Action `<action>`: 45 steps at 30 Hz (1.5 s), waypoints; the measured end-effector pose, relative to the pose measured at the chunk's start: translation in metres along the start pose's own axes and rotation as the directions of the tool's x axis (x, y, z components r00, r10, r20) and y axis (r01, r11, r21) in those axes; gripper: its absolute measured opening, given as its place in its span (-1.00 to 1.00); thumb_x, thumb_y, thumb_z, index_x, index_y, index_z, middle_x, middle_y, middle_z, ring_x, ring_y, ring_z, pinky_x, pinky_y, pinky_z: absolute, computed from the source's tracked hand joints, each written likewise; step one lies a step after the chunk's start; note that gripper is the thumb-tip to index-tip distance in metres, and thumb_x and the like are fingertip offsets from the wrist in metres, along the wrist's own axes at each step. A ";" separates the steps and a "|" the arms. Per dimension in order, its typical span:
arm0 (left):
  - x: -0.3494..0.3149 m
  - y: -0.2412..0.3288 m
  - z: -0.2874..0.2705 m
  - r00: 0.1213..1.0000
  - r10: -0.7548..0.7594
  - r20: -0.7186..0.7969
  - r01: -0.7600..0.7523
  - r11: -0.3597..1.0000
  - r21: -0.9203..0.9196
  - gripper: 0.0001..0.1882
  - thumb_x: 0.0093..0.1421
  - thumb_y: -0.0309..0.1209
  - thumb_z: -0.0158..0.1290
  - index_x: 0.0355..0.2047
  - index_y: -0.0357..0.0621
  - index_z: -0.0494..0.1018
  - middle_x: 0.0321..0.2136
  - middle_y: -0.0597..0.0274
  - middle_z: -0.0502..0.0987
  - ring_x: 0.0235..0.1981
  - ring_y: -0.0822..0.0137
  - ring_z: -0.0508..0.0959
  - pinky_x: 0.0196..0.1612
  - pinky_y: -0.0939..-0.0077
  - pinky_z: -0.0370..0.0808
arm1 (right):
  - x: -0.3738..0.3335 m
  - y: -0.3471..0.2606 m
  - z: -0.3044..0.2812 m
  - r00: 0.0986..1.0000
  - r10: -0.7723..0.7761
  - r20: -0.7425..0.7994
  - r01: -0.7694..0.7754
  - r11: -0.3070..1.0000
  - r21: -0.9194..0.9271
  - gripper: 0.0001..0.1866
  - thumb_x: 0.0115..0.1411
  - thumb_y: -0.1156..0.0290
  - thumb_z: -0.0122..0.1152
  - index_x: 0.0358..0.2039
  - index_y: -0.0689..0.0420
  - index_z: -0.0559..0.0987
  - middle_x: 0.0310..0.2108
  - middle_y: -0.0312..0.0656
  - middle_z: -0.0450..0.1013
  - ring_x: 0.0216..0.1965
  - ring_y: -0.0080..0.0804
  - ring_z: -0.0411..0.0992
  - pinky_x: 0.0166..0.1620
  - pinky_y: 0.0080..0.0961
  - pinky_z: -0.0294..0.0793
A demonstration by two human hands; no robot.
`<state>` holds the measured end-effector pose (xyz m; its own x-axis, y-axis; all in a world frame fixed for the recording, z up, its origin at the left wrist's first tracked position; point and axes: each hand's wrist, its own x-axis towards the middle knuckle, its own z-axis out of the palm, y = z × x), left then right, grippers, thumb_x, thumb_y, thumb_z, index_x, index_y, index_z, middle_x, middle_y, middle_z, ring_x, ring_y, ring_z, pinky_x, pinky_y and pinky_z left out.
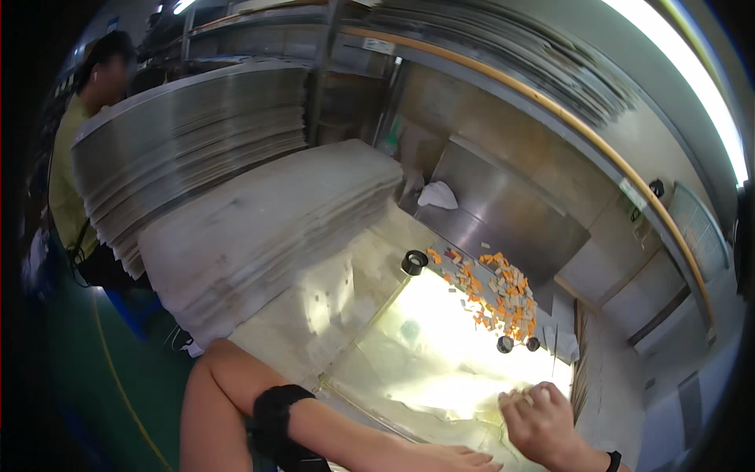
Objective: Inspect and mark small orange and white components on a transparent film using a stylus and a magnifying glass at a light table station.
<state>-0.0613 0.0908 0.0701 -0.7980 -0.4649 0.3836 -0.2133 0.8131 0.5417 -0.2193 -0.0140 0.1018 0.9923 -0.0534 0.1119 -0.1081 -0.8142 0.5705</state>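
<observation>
My left hand (452, 458) lies low over the near edge of a brightly lit panel (425, 330), its fingers stretched out and partly cut off by the lower edge. To the right of it, my right hand (539, 421) is raised over the panel's near right corner with the fingers curled in. Whatever the curled fingers hold, if anything, is hidden. A thin clear film (456, 405) seems to lie on the panel by both hands. Farther back, many small orange and grey pieces (503, 291) are scattered, with small black round cups (505, 344) at their near edge.
Left of the panel stand tall stacks of flat grey sheets (267, 197). A black ring-shaped roll (414, 262) sits at the panel's far left corner. Behind are a metal plate (503, 208) and a white cloth (438, 195). An orange-edged shelf (550, 102) overhangs. Another person (75, 157) is at far left.
</observation>
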 end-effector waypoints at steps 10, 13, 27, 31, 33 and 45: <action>0.032 -0.029 -0.032 0.919 -0.358 0.165 0.382 0.912 -0.149 -0.60 0.03 -0.31 -0.06 -0.18 -0.34 0.29 -0.34 -0.18 0.40 -0.22 -0.04 0.40 -0.19 0.21 0.33 | -0.052 0.008 0.016 0.918 -0.025 0.395 -0.233 0.774 0.589 -0.65 -0.01 0.20 0.08 -0.21 0.07 0.45 -0.45 -0.20 0.45 -0.40 -0.32 0.40 -0.28 -0.39 0.36; 0.039 -0.065 -0.030 0.885 -0.465 0.024 0.461 0.883 0.095 -0.59 0.06 -0.28 -0.04 -0.12 -0.27 0.27 -0.21 -0.06 0.35 -0.13 0.07 0.35 -0.06 0.30 0.28 | -0.064 0.035 0.028 0.768 0.233 0.596 -0.611 0.544 0.575 -0.61 0.03 0.21 0.04 -0.14 0.11 0.42 -0.35 -0.11 0.45 -0.26 -0.20 0.39 -0.15 -0.37 0.34; 0.055 -0.131 0.005 0.835 -0.532 0.139 0.506 0.843 0.185 -0.46 -0.09 -0.13 0.13 -0.20 -0.25 0.29 -0.27 0.05 0.28 -0.18 0.13 0.27 -0.09 0.31 0.27 | -0.095 0.011 0.062 0.302 0.400 0.865 -0.710 -0.511 0.484 -0.58 0.05 0.45 -0.02 -0.06 0.34 0.30 -0.26 -0.06 0.26 -0.26 -0.42 0.33 -0.28 -0.58 0.49; 0.051 -0.137 0.007 0.840 -0.532 0.108 0.521 0.846 0.114 -0.58 -0.11 -0.16 0.14 -0.37 -0.19 0.30 -0.34 0.10 0.32 -0.20 0.15 0.27 -0.11 0.29 0.26 | -0.096 0.004 0.060 0.321 0.405 0.856 -0.647 -0.566 0.510 -0.58 0.05 0.45 -0.02 -0.07 0.35 0.30 -0.29 -0.09 0.28 -0.29 -0.46 0.34 -0.29 -0.59 0.48; 0.049 -0.140 0.009 0.857 -0.513 0.053 0.508 0.857 0.084 -0.63 -0.11 -0.20 0.15 -0.42 -0.17 0.30 -0.36 0.14 0.32 -0.23 0.17 0.28 -0.15 0.31 0.27 | -0.097 0.003 0.062 0.312 0.418 0.854 -0.633 -0.579 0.514 -0.58 0.05 0.43 -0.01 -0.06 0.31 0.31 -0.30 -0.15 0.30 -0.40 -0.56 0.32 -0.38 -0.65 0.42; 0.045 -0.156 0.012 0.895 -0.435 -0.101 0.417 0.895 -0.162 -0.75 -0.11 -0.35 0.15 -0.62 -0.11 0.27 -0.53 0.26 0.28 -0.42 0.25 0.31 -0.27 0.40 0.27 | -0.111 0.003 0.072 0.306 0.316 0.898 -0.496 -0.752 0.433 -0.81 0.08 0.40 -0.01 -0.47 0.21 0.55 -0.51 -0.34 0.47 -0.49 -0.74 0.32 -0.48 -0.77 0.29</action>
<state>-0.0704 -0.0532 -0.0061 -0.5640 -0.8052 0.1833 -0.4322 0.4769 0.7653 -0.3257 -0.0523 0.0325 0.3238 -0.7926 -0.5166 -0.3848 0.3885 -0.8373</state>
